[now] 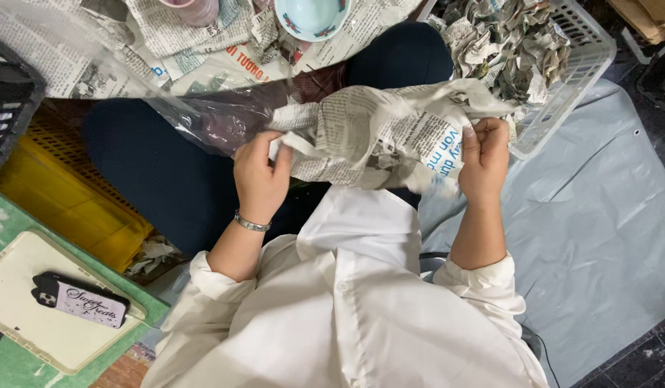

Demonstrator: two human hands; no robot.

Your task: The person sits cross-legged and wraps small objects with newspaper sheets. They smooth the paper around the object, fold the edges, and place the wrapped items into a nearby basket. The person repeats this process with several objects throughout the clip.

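- My left hand [260, 172] is clenched on the left end of a crumpled sheet of black-and-white newspaper [368, 133], fingers curled over its edge.
- My right hand [485, 156] grips the right end of that same sheet, thumb and fingers pinched shut on the paper just above a patch of blue print.
- The newspaper sheet hangs stretched between both hands, over my lap, wrinkled and partly bunched in the middle.
- A silver metal bracelet [250, 223] sits on my left wrist, and my white shirt sleeves [210, 280] are rolled up to the forearm.
- A clear plastic bag [203, 115] lies just beside my left hand, reaching up and to the left across my dark blue trouser leg [145, 165].
- A white plastic basket with slotted walls [584, 57] stands beyond my right hand, filled with crumpled newspaper wads [505, 43].
- More flat newspaper sheets [203, 43] cover the floor ahead of my knees, and a pale blue ceramic bowl with a patterned rim [311, 16] rests on them.
- A yellow plastic crate [66, 201] lies to my left, with a black crate [9, 100] touching its far end.
- A grey plastic tarp [598, 215] spreads over the floor on my right.
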